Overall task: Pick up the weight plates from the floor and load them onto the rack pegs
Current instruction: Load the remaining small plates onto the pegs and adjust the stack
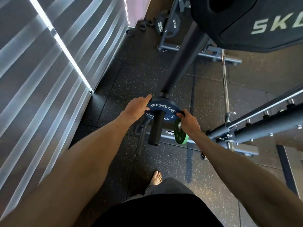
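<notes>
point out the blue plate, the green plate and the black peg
blue plate (162,108): head view, upper face at the white lettering
green plate (179,137): head view, lower part of its face
black peg (156,128): head view, mid shaft below the blue plate

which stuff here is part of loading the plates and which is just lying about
Job: blue plate, held by left hand and right hand; black peg in its hole; green plate nearby.
Lying about: barbell; 10kg plates far back; big black plate up top.
</notes>
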`<state>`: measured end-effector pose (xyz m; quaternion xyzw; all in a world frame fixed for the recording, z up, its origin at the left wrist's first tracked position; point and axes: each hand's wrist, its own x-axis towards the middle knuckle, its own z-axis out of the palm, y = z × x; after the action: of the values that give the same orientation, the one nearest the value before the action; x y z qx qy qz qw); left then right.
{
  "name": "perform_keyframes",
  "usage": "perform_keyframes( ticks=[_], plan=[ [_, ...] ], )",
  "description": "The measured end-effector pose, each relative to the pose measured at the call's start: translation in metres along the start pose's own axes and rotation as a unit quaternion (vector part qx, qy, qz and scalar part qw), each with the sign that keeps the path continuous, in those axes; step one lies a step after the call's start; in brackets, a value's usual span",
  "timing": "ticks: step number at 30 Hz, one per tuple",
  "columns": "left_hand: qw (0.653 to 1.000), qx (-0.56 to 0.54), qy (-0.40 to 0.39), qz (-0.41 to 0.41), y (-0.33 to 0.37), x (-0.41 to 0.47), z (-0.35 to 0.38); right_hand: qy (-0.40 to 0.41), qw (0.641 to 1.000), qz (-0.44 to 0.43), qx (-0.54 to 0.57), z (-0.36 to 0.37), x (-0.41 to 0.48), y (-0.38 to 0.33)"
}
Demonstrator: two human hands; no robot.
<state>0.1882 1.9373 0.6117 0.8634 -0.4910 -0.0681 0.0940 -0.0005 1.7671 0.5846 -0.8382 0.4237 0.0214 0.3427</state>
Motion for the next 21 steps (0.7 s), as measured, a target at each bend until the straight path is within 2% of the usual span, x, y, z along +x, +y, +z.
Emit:
perform_keyframes(
  ticks=[8,12,14,17,21],
  plan=[
    [0.999,0.026,0.015,-0.037,0.003,0.036,-0.002,-0.017,1.0,-0.004,-0.025,-0.012,0.041,-0.007],
    [0.996,-0.034,0.016,-0.078,0.005,0.033,0.001,-0.018,0.999,0.005,0.033,-0.013,0.031,-0.009],
    [0.985,-0.097,0.011,-0.14,0.004,0.022,0.006,-0.034,0.998,0.03,0.048,-0.011,0.019,-0.005],
    [0.948,-0.182,-0.043,-0.256,0.006,-0.004,0.018,-0.091,0.992,0.084,0.019,-0.002,-0.004,0.001],
    [0.904,-0.236,-0.185,-0.304,0.016,-0.058,0.05,-0.168,0.979,0.105,-0.053,0.018,-0.045,0.011]
  ],
)
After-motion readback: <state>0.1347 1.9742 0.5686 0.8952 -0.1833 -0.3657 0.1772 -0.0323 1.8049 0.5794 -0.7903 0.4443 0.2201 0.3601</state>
